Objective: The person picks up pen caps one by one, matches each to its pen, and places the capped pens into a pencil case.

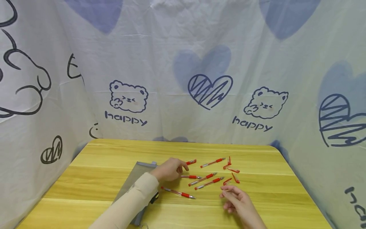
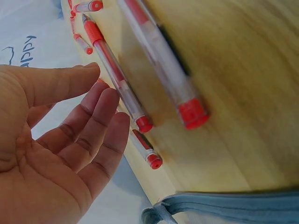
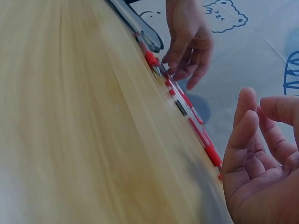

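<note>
My left hand [image 1: 170, 169] reaches over the far end of a grey zip pouch, close to several red gel pens. In the left wrist view its fingers [image 2: 105, 107] are loosely bent with nothing between them, and a clear-barrelled pen [image 2: 112, 70] lies just past the fingertips. Part of a red pen [image 1: 191, 162] shows beyond this hand. Uncapped pens lie between the hands, among them one pen [image 1: 210, 183] in the middle and another pen [image 1: 178, 192] nearer the front. My right hand [image 1: 238, 203] hovers at the front right, fingers loosely curled and holding nothing.
The grey pouch [image 1: 140, 173] lies under my left forearm. Several loose red caps, including one cap [image 1: 235, 178], are scattered right of the pens. A printed cloth [image 1: 166, 127] hangs behind the wooden table [image 1: 268, 178] and at its sides.
</note>
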A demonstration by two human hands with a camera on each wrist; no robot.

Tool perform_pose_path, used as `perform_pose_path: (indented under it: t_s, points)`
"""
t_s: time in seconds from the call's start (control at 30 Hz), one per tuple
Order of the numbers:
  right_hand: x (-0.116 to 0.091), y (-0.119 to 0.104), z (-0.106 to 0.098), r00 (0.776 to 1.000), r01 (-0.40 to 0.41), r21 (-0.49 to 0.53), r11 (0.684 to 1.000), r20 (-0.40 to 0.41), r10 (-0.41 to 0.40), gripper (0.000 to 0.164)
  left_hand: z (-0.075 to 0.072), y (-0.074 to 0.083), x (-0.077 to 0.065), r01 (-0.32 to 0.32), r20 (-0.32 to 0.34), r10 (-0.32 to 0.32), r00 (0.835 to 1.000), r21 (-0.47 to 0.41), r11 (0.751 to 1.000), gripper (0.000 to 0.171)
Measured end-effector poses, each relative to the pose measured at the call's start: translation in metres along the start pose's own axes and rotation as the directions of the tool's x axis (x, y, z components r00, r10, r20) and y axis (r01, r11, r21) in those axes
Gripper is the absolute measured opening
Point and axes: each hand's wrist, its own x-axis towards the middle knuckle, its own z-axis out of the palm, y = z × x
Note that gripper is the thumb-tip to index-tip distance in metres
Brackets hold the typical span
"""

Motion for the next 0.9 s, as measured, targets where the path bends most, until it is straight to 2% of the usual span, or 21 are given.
perform_pose_path:
  t_s: [0.2, 0.33, 0.6, 0.9]
  points:
    - [0.004, -0.003, -0.010, 0.999, -0.005, 0.003, 1.000, -0.042, 0.005, 0.037, 0.004, 0.001, 0.000, -0.008, 0.014, 0.008, 1.000, 0.009, 1.000, 0.043]
    - [0.008, -0.004, -0.020, 0.997, -0.005, -0.011, 1.000, -0.074, 0.004, 0.038, 0.006, 0.000, 0.001, -0.007, 0.029, 0.007, 1.000, 0.017, 1.000, 0.040]
    - [0.019, -0.005, -0.040, 0.987, -0.002, -0.012, 1.000, -0.159, 0.000, 0.027, 0.006, 0.003, 0.000, -0.036, 0.049, 0.035, 0.998, 0.023, 0.999, 0.046]
    - [0.024, -0.007, -0.054, 0.982, 0.005, -0.014, 1.000, -0.188, -0.007, 0.023, 0.007, 0.006, 0.000, -0.045, 0.055, 0.042, 0.998, 0.055, 0.997, 0.057]
